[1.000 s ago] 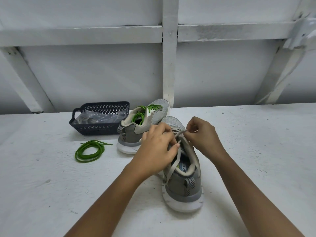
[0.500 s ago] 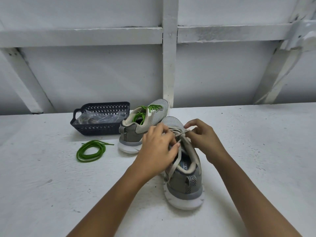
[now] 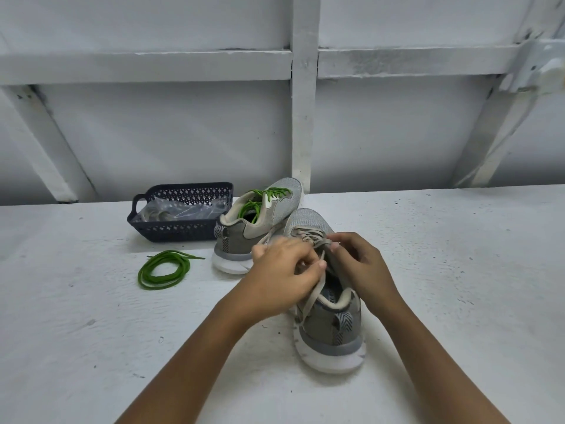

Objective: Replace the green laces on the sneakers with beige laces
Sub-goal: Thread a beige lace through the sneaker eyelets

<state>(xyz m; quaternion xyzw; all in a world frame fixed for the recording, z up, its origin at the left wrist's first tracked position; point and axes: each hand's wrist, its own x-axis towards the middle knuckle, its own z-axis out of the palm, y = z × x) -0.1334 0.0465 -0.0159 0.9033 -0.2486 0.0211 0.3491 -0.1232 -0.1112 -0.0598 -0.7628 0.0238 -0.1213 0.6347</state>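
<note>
We saw the near sneaker (image 3: 328, 325) standing on the white table (image 3: 91, 332), heel toward us and toe pointing to 12 o'clock. A beige lace (image 3: 308, 301) crossed its upper eyelets, and one loose end hung down the left side of the collar. The left hand (image 3: 281, 270) was curled over the tongue, thumb and fingers pinching that lace. The right hand (image 3: 360, 267) sat just beside it at 3 o'clock, fingertips pinched on the lace near the top crossing. The fingers hid the eyelet, so we could not tell which one it was.

The second sneaker (image 3: 260, 221) lay at 11 o'clock, touching the first, with a green lace (image 3: 260, 203) in it. At 10 o'clock we found a dark basket (image 3: 180, 231) holding a clear plastic bag (image 3: 183, 209). A coiled green lace (image 3: 163, 270) rested on the table at 9 o'clock, well apart from both hands.
</note>
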